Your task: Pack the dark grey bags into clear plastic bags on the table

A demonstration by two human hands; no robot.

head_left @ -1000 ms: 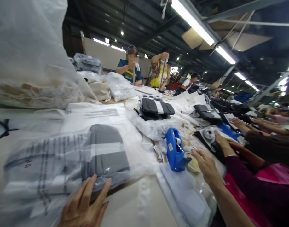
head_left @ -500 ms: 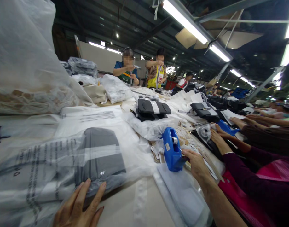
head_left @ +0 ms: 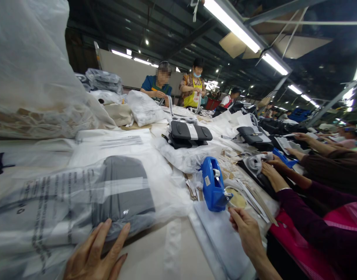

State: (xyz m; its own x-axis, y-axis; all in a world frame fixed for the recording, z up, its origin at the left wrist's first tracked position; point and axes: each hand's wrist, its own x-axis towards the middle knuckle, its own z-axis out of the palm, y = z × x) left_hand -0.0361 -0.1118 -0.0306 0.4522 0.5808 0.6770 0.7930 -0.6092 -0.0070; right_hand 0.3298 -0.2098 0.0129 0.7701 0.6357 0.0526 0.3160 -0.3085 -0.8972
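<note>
A dark grey bag (head_left: 125, 186) lies inside a clear printed plastic bag (head_left: 55, 210) at the left front. My left hand (head_left: 98, 249) rests on the near edge of this plastic with its fingers spread. To the right stands a blue tape dispenser (head_left: 211, 186) with a roll in it. My right hand (head_left: 247, 231) is just below and right of the dispenser's cutting end, thumb and forefinger pinched together. Anything between those fingertips is too small to make out. Beneath and left of that hand lie flat white plastic bags (head_left: 219, 233).
A black folded bag with a white band (head_left: 191, 131) lies beyond the dispenser. A co-worker's purple sleeve (head_left: 303, 210) and hands are close on the right. A large plastic sack (head_left: 29, 70) stands at the left. Two people work across the table.
My right hand has moved from the dispenser's cutting end a little down and toward me. My left hand has stayed on the plastic. The people across the table have lowered their hands.
</note>
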